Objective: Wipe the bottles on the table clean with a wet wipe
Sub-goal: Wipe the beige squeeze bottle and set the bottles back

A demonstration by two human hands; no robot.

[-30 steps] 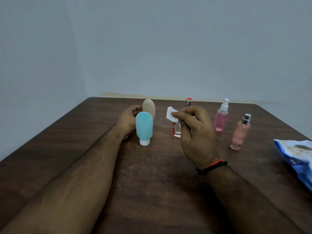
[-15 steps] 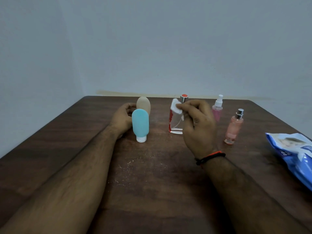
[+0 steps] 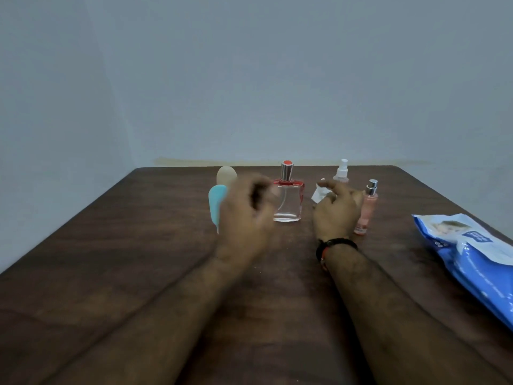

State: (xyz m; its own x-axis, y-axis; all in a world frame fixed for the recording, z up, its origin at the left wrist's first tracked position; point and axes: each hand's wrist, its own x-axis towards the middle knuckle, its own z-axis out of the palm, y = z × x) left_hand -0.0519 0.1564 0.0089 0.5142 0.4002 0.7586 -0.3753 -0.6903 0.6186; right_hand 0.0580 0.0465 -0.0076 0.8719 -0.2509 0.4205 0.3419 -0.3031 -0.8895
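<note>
Fingers (image 3: 337,190) of the right hand (image 3: 337,212) pinch the wet wipe (image 3: 319,193), a small crumpled white wad at the fingertips, held off the table (image 3: 138,232). Left hand (image 3: 245,218) is motion-blurred; fingers look loosely curled around nothing, but can't tell the exact pose.

Change vs half a second ago: right hand had the wipe up against the cap end of the clear square bottle (image 3: 287,200). Now it has pulled right, wipe clear of the glass. Left hand was parked behind the blue tube (image 3: 216,207); now it's swinging across in front of it toward the square bottle. Read: a regrip or a changeover between bottles. Either left is coming in to steady the square one for another pass, or that one is done and the wipe goes elsewhere. Can't say which.

Near to far:
- wipes pack (image 3: 472,254), blue and white, right table edge, closest thing.
- blue tube standing on its cap, partly hidden by the left hand.
- peach spray bottle (image 3: 366,209), silver top, just beyond the right hand.
- clear square bottle, upright mid-table, red shoulder, silver cap with a red top, nobody touching it. Glass looks clean, though blur limits that call.
- beige tube (image 3: 226,175) behind the blue one.
- pink spray bottle (image 3: 342,173), white pump, mostly hidden by the right hand.

All five are upright.
</note>
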